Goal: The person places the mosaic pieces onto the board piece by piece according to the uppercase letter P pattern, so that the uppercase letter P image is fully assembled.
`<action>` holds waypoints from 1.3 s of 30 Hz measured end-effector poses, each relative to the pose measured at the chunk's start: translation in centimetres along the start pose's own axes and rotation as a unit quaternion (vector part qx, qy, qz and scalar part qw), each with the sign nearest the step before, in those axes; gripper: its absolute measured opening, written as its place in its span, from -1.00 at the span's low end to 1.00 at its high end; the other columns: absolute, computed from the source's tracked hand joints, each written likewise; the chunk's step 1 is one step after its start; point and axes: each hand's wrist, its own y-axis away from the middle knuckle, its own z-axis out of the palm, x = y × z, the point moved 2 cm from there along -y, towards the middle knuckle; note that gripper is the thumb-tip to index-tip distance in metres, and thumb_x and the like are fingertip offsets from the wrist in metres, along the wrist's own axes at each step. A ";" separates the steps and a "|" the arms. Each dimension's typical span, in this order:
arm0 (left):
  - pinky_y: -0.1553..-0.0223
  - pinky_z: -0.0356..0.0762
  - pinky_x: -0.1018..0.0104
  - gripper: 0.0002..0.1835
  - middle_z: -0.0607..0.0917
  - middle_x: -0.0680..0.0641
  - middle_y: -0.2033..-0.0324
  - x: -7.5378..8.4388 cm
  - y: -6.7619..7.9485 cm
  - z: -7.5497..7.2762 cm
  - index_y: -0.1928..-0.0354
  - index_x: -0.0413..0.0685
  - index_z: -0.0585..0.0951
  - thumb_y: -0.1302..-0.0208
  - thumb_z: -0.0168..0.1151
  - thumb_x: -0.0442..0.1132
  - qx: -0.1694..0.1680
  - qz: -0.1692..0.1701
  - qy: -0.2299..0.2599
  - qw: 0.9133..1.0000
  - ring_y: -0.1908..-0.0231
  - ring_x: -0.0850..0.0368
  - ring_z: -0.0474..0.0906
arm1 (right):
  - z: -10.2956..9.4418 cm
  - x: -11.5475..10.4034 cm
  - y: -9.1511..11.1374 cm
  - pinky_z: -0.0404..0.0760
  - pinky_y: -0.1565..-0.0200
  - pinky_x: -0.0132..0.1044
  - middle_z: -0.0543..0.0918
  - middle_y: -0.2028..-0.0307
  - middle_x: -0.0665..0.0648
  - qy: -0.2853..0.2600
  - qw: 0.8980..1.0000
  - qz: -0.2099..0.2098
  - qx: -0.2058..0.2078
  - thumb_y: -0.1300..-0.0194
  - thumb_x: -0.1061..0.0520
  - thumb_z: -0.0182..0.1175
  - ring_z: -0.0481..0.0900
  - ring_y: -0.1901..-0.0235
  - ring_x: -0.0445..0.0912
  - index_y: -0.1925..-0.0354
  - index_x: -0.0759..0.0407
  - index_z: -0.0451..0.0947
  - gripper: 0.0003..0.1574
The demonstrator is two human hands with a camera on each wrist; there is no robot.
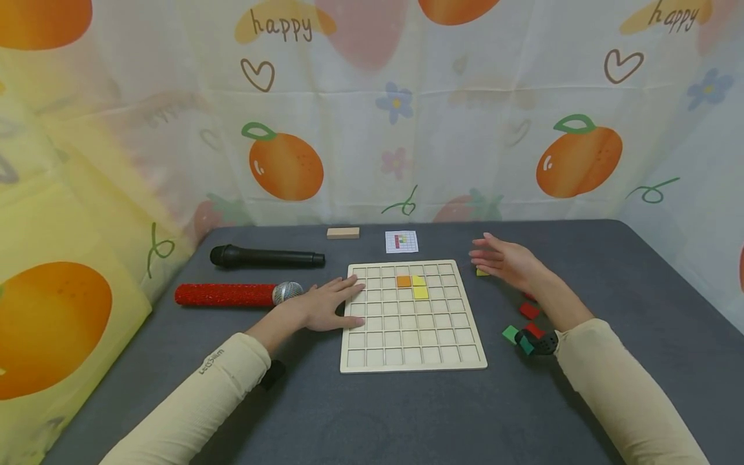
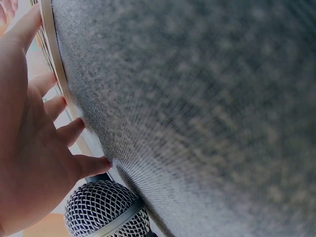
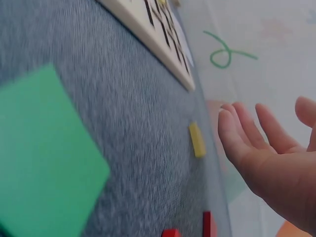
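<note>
A pale wooden grid board [image 1: 395, 339] lies on the grey table. In its upper rows sit an orange tile [image 1: 403, 281] and yellow tiles [image 1: 420, 292]. My left hand [image 1: 325, 305] rests with spread fingers along the board's left edge; the left wrist view shows its fingertips [image 2: 74, 129] at that edge. Off the board's right side, my right hand [image 1: 508, 261] is raised over the table with nothing in it, fingers loosely extended. Below it lies a yellow tile [image 3: 197, 140], partly hidden in the head view. Nearer my right wrist are red tiles [image 1: 529, 310] and green tiles [image 1: 509, 334].
A red microphone [image 1: 227, 294] with a silver mesh head lies beside my left hand, and a black microphone [image 1: 267, 257] lies behind it. Behind the board are a small wooden block [image 1: 343, 233] and a card with a coloured grid pattern [image 1: 402, 241]. A printed curtain [image 1: 453, 155] hangs at the back.
</note>
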 end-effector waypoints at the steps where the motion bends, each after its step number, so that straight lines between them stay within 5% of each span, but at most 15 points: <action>1: -0.28 -0.18 -0.29 -0.11 -0.07 -0.01 -0.48 0.0 0.0 0.0 -0.51 0.12 0.01 -0.27 0.01 0.34 0.000 -0.001 0.000 1.000 -0.43 -0.08 -0.18 | -0.2 0.1 -0.1 0.22 -0.27 -0.17 0.07 -0.36 0.48 -0.006 1.000 0.001 0.004 -0.54 -0.14 -0.26 0.09 -0.35 0.24 -0.45 0.40 -0.10 -0.19; 11: -0.27 -0.17 -0.30 -0.10 -0.10 -0.01 -0.48 -0.1 0.0 0.0 -0.51 0.12 -0.01 -0.27 -0.02 0.37 -0.003 0.004 -0.006 1.000 -0.44 -0.06 -0.20 | -1.7 0.7 -0.1 0.13 -0.31 -0.13 -0.02 -0.40 0.45 -0.007 0.999 0.016 0.038 -0.52 -0.17 -0.25 0.01 -0.38 0.21 -0.46 0.35 -0.15 -0.15; 19: -0.28 -0.18 -0.30 -0.10 -0.10 0.02 -0.48 -0.1 -0.1 0.1 -0.51 0.15 -0.01 -0.26 -0.02 0.38 -0.003 0.002 -0.008 1.000 -0.44 -0.05 -0.21 | -2.0 0.8 -0.2 0.40 -0.15 -0.24 0.20 -0.28 0.44 0.058 0.995 0.055 0.053 -0.52 -0.15 -0.23 0.46 -0.06 -0.05 -0.44 0.39 -0.07 -0.18; 28: -0.27 -0.17 -0.31 -0.10 -0.09 -0.01 -0.48 0.0 0.0 0.1 -0.51 0.12 0.00 -0.27 -0.01 0.36 -0.002 0.003 -0.006 1.000 -0.44 -0.07 -0.19 | -0.9 0.3 -0.5 0.27 -0.24 -0.03 0.14 -0.32 0.52 0.161 0.987 0.025 -0.010 -0.55 -0.02 -0.20 0.22 -0.27 0.27 -0.41 0.49 -0.08 -0.24; 33: -0.28 -0.17 -0.29 -0.10 -0.10 0.01 -0.48 0.0 0.0 0.1 -0.51 0.14 -0.01 -0.27 -0.02 0.37 -0.004 0.000 -0.007 1.000 -0.44 -0.05 -0.20 | -0.7 0.5 -0.8 0.32 -0.21 -0.01 0.26 -0.26 0.53 0.218 0.976 0.007 -0.026 -0.52 -0.03 -0.11 0.30 -0.22 0.26 -0.38 0.50 0.02 -0.24; 39: -0.28 -0.17 -0.29 -0.10 -0.10 0.01 -0.48 0.1 0.0 0.0 -0.51 0.14 -0.01 -0.27 -0.02 0.37 -0.006 0.002 -0.008 1.000 -0.44 -0.06 -0.20 | -0.6 0.8 -1.0 0.44 -0.07 0.01 0.45 -0.09 0.44 0.316 0.948 -0.033 -0.016 -0.41 0.13 0.11 0.48 -0.02 0.20 -0.29 0.44 0.25 -0.39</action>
